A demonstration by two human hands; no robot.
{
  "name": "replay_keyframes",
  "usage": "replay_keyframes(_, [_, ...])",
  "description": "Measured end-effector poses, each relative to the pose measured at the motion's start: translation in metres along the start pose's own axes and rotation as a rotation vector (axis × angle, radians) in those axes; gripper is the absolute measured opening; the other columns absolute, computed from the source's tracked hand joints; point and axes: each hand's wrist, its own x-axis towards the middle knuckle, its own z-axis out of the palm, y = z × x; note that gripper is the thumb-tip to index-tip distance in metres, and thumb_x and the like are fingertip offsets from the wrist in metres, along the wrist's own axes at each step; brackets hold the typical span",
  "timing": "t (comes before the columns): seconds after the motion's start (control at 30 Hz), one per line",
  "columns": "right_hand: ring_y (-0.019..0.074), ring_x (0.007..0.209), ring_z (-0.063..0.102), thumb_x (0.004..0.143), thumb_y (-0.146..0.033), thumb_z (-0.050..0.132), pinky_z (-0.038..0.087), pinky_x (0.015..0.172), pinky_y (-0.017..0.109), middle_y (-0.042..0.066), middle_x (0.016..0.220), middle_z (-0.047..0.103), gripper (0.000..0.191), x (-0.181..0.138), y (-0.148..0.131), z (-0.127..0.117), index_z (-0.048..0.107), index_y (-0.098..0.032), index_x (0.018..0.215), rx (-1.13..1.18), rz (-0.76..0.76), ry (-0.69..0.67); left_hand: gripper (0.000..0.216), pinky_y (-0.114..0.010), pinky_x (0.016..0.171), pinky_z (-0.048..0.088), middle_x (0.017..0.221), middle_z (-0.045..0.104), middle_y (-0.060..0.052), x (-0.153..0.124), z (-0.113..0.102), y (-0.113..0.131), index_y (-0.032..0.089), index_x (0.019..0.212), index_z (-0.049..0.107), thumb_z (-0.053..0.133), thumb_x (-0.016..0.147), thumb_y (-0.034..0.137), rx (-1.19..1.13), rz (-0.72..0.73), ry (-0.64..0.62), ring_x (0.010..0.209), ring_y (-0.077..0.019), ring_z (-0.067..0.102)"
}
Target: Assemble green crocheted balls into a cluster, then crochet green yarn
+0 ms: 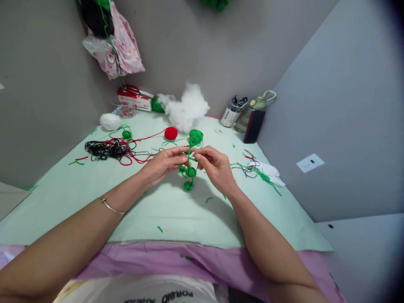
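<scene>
Between my hands hangs a green crocheted piece (190, 171) with several small round parts joined by cords. My left hand (168, 162) pinches its cord from the left, index finger stretched across it. From the right, my right hand (213, 162) has thumb and index finger pressed together by the same cord; a needle or hook in them cannot be made out. A larger green knitted ball (196, 137) is just above the fingertips. A little red shows behind the left fingertips. Beyond my hands lies a red yarn ball (171, 133).
White stuffing (189, 107) is heaped at the back. Tangled black yarn (109, 149) and a white yarn ball (110, 121) lie left. Red scissors (131, 89) rest on a box. A pen cup (232, 114), bottle (248, 118) and phone (254, 126) stand back right; yarn scraps (265, 176) lie right.
</scene>
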Motion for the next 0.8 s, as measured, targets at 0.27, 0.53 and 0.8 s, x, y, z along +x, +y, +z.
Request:
replay_keyframes(0.27, [0.0098, 0.062, 0.059, 0.091, -0.045, 0.066, 0.049, 0.06, 0.027, 0.002, 0.091, 0.068, 0.025, 0.0005, -0.0045, 0.0009, 0.07, -0.021, 0.09, 0.017, 0.005, 0.019, 0.038, -0.029, 0.083, 0.047, 0.099, 0.072, -0.002, -0.0011, 0.0001, 0.0009, 0.027, 0.109, 0.079, 0.084, 0.072, 0.032, 0.023, 0.01, 0.001, 0.086, -0.0148, 0.062])
replay_keyframes(0.53, [0.0097, 0.062, 0.058, 0.093, -0.042, 0.065, 0.048, 0.061, 0.027, 0.002, 0.089, 0.066, 0.022, 0.0001, -0.0018, 0.0008, 0.07, -0.021, 0.09, -0.001, -0.006, 0.013, 0.038, -0.029, 0.084, 0.047, 0.101, 0.072, -0.003, -0.0009, 0.0002, 0.0004, 0.027, 0.11, 0.079, 0.084, 0.072, 0.033, 0.016, 0.004, -0.006, 0.088, -0.0153, 0.063])
replay_keyframes(0.8, [0.0106, 0.063, 0.058, 0.093, -0.043, 0.064, 0.047, 0.06, 0.027, 0.002, 0.088, 0.065, 0.023, -0.0004, -0.0015, 0.0007, 0.069, -0.021, 0.09, -0.037, -0.017, 0.022, 0.038, -0.031, 0.084, 0.048, 0.102, 0.073, -0.004, -0.0009, 0.0011, 0.0007, 0.027, 0.109, 0.079, 0.085, 0.071, 0.032, 0.018, 0.008, -0.003, 0.088, -0.0161, 0.064])
